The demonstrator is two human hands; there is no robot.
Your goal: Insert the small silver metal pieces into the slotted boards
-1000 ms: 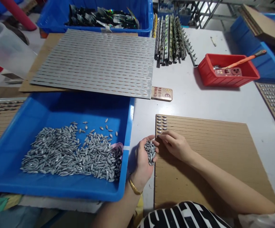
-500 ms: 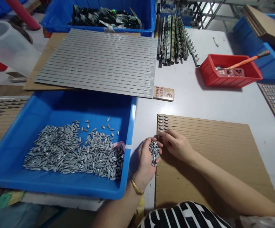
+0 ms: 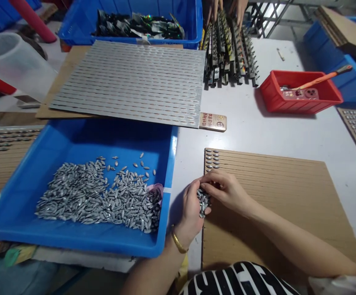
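Note:
My left hand (image 3: 192, 209) is cupped around a handful of small grey spindle-shaped pieces (image 3: 202, 201). Over that handful, my right hand (image 3: 227, 190) reaches in with its thumb and fingers together at the pieces; whatever is between its fingertips is hidden. Both hands are at the left edge of a grooved brown board (image 3: 273, 213). In its far left corner, two short columns of the same pieces (image 3: 212, 157) lie in the grooves. Left of my hands, a blue tray (image 3: 104, 241) holds a large heap of loose grey pieces (image 3: 82, 192).
A grey slotted plate (image 3: 131, 82) lies across the tray's far side. Behind it stands a blue bin (image 3: 193, 24) of dark packets. Another person's hands (image 3: 241, 10) touch a bundle of toothed strips (image 3: 227, 53). A red box (image 3: 300, 102) holds an orange-handled tool (image 3: 322, 78).
My right hand has moved from the board's corner back to the pieces in my left hand. Another person's hands have appeared at the strips, which now lie differently.

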